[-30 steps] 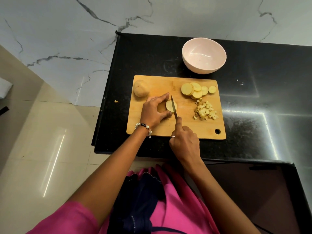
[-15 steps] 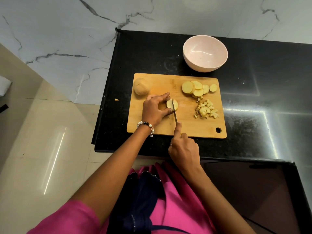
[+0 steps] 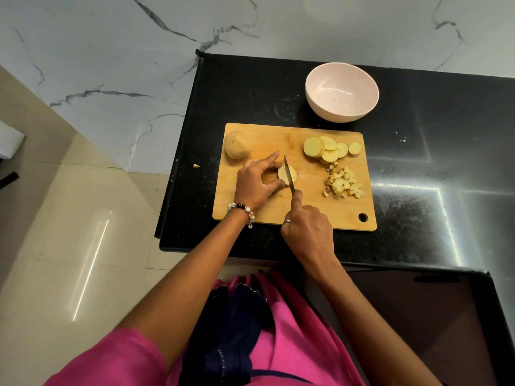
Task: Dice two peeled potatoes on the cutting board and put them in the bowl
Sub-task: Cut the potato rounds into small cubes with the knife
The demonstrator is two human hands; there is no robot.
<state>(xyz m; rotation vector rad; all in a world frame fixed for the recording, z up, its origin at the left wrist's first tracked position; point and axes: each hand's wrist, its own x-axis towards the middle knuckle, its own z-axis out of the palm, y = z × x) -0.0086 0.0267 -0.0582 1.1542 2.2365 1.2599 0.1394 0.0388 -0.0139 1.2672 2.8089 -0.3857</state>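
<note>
On the wooden cutting board (image 3: 259, 207) my left hand (image 3: 257, 182) pinches a potato slice (image 3: 284, 174) between thumb and fingers. My right hand (image 3: 306, 232) grips a knife (image 3: 289, 176), index finger along its spine, the blade lying across that slice. A whole peeled potato (image 3: 237, 144) sits at the board's far left corner. Several round slices (image 3: 328, 149) lie overlapped at the far right, and a heap of diced pieces (image 3: 343, 183) lies just nearer. The pale pink bowl (image 3: 342, 91) stands beyond the board with nothing in it.
The board rests on a black stone counter (image 3: 446, 162) whose left edge drops to a tiled floor. A small potato scrap (image 3: 196, 165) lies on the counter left of the board. A white marble wall rises behind.
The knife has shifted slightly along the slice between cuts; my left hand stays on the slice. The view has tilted a little.
</note>
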